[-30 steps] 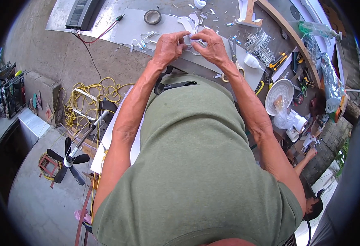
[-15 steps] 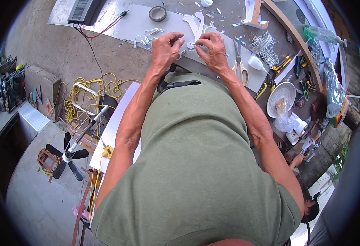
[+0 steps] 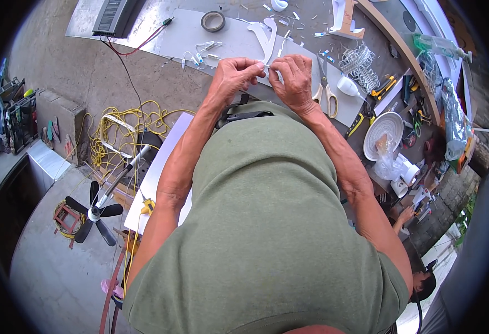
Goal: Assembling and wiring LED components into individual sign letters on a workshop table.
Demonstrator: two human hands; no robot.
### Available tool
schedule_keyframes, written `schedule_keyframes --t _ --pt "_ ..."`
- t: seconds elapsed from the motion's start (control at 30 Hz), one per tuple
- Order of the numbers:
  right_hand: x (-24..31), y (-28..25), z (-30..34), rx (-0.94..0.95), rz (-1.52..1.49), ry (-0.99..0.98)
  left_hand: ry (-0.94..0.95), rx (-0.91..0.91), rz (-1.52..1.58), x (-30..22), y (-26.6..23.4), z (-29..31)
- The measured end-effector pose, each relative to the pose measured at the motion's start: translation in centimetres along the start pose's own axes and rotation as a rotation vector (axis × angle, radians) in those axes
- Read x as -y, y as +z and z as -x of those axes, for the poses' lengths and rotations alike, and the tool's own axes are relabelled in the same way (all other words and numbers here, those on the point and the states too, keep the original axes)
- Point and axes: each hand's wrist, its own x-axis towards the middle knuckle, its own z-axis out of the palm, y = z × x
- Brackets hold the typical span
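My left hand (image 3: 236, 78) and my right hand (image 3: 295, 82) meet over the near edge of a grey sheet (image 3: 233, 42). Both are closed in a pinch, fingertips almost touching on a small thin white piece (image 3: 266, 65); its kind is too small to tell. Above my right fingers sticks up a thin white strip (image 3: 283, 43). Just beyond my fingertips lies a white curved, forked piece (image 3: 264, 38). Left of it are several small white-and-blue modules on wire loops (image 3: 201, 53). Scissors with cream handles (image 3: 326, 94) lie right of my right hand.
A tape roll (image 3: 213, 21) and a grey power unit (image 3: 116, 15) sit far left. To the right are a coiled white chain (image 3: 360, 68), a white bottle (image 3: 347, 86), cutters (image 3: 384, 86) and a white round dish (image 3: 383, 135). Another person's hand (image 3: 406, 215) shows lower right.
My hands have drawn together and slightly nearer to me; the left moved right. Their fingertips now meet on the small white piece, apart from the forked piece's near end.
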Motion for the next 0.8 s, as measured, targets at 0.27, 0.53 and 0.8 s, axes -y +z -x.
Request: schedule_keyframes --t 0.27,0.53,0.8 --pt "0.0 -0.5 -0.2 0.087 -0.137 0.049 0.158 -0.085 -0.208 0.1 0.6 0.3" --pt "-0.7 -0.8 -0.8 0.220 -0.403 0.338 0.293 -0.152 -0.403 0.0 1.0 0.4" --pt "-1.4 -1.2 -0.5 0.338 -0.581 0.592 0.363 -0.082 -0.528 0.1 0.8 0.2"
